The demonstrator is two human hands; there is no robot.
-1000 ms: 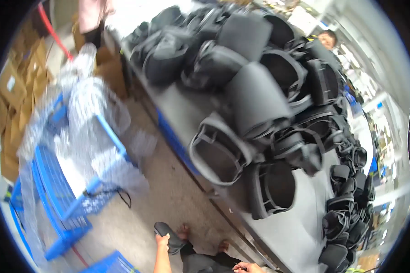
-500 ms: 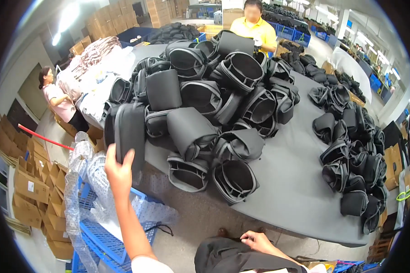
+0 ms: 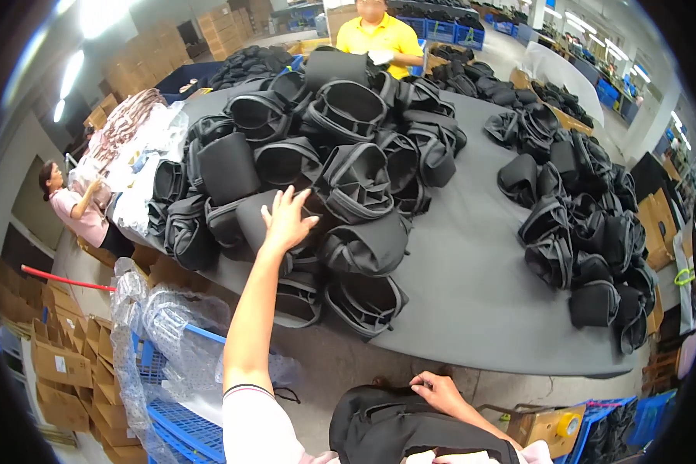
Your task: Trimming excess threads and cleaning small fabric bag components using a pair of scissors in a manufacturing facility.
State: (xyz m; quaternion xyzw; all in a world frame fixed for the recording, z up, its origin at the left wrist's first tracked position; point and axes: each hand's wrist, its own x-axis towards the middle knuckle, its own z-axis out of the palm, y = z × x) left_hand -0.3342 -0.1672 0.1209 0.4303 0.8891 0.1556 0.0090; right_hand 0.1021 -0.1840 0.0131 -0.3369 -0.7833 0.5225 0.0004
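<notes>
Pouches: black cloth, matt, panels smooth, rims bound in trim. Counter: grey covering, smooth, low sheen; cloth or sheet plastic, cannot tell at this resolution. Bubble wrap: clear plastic, glossy, dimpled, crinkled. Crate: blue plastic, openwork walls, slight gloss. Cartons: brown cardboard, matt, flat-faced. Co-worker's shirt: yellow cloth, matt, softly creased.

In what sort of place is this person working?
Probably a bag factory's packing area: black fabric bags lie heaped on a large grey table, cardboard boxes are piled at the left, and clear bubble wrap drapes a blue plastic crate.
</notes>
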